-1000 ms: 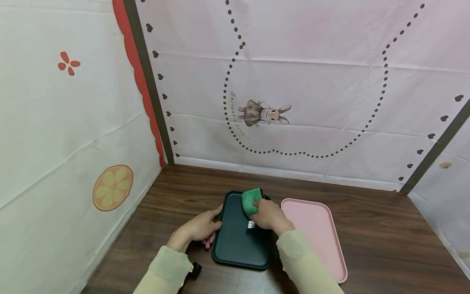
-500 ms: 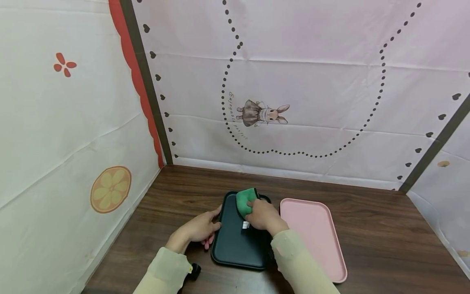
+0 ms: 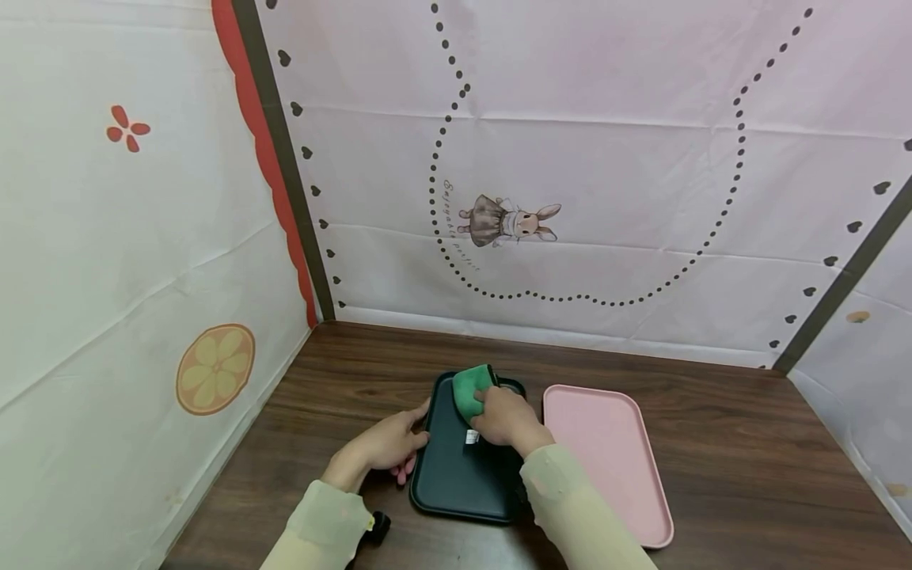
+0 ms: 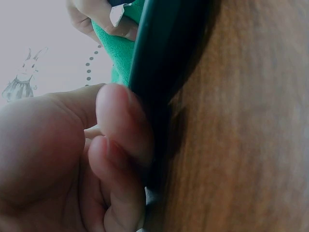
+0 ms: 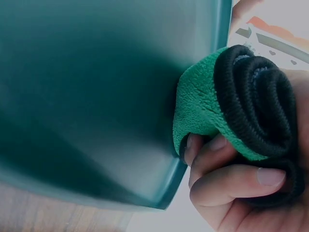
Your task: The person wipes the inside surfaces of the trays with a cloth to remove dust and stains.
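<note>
A dark green tray [image 3: 463, 483] lies on the wooden table, its left edge held by my left hand [image 3: 381, 445]. Up close in the left wrist view, the thumb and curled fingers of that hand [image 4: 116, 145] meet the tray's edge [image 4: 159, 53]. My right hand [image 3: 507, 419] grips a folded green cloth [image 3: 467, 392] against the upper part of the tray. The cloth [image 5: 200, 99] has black stitched edges and touches the tray's surface [image 5: 96, 87] in the right wrist view. A small white label [image 3: 473, 437] hangs from the cloth.
A pink tray [image 3: 606, 459] lies just right of the dark green one. Printed fabric walls [image 3: 606, 198] stand behind and at both sides of the wooden table [image 3: 755, 467]. A small black object [image 3: 378, 526] sits by the left sleeve.
My right hand has slid the cloth a little to the left across the upper part of the dark green tray. The left hand stays at the tray's left edge.
</note>
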A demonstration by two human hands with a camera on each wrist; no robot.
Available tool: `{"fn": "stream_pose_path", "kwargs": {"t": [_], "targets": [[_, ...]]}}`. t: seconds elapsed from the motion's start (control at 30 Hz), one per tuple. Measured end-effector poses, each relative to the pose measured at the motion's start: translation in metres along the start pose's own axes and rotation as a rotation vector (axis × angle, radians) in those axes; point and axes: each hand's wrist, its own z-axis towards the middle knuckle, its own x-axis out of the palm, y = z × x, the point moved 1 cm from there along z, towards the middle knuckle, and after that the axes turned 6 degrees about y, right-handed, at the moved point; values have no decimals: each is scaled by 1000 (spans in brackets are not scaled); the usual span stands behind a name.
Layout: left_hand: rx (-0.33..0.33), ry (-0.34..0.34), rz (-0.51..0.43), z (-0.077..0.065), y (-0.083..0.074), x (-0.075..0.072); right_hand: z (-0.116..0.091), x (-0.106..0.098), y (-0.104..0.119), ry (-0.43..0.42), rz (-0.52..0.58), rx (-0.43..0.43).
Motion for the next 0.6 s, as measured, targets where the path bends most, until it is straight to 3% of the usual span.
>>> {"fn": "stream_pose_path", "kwargs": {"t": [0.6], "targets": [[6, 3, -19, 0, 3, 0, 3, 5, 7, 13, 2, -2]]}}
